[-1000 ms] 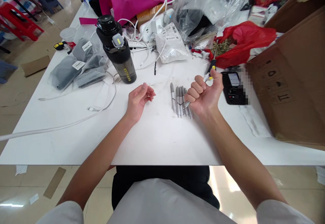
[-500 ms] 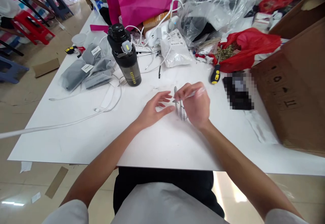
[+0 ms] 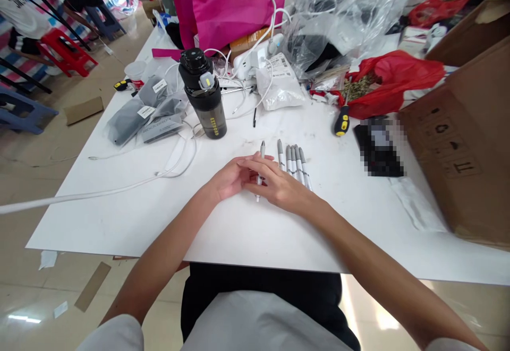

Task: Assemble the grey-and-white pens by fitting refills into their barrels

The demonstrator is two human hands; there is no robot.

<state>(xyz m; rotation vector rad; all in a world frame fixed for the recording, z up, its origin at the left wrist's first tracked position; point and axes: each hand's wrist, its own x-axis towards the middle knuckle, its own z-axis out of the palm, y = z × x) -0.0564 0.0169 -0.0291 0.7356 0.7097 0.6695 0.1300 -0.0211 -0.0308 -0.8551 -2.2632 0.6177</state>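
A white pen with a grey grip [image 3: 262, 149] stands nearly upright in the picture, its grey end pointing away from me. My right hand [image 3: 281, 185] reaches across to the left, with thumb and fingers closed on this pen. Right behind it, my left hand [image 3: 229, 178] meets the pen from the left. Its fingers look stretched out, though my right hand partly covers them. To the right lie several similar pens [image 3: 295, 162] side by side on the white table [image 3: 239, 234]. Another pen [image 3: 280, 152] lies slightly apart at their left, its lower end hidden by my right hand.
A black bottle [image 3: 205, 101] stands beyond my left hand. Packaged grey items [image 3: 127, 120] and white cables [image 3: 119, 189] lie left. Right are a screwdriver [image 3: 341, 121], a red bag [image 3: 414, 83] and a cardboard box [image 3: 458, 138]. A thin black stick [image 3: 255, 117] lies ahead.
My right hand has moved left and down from over the pens, bringing a pen to my left hand. The pens on the table are now uncovered. The view has shifted slightly.
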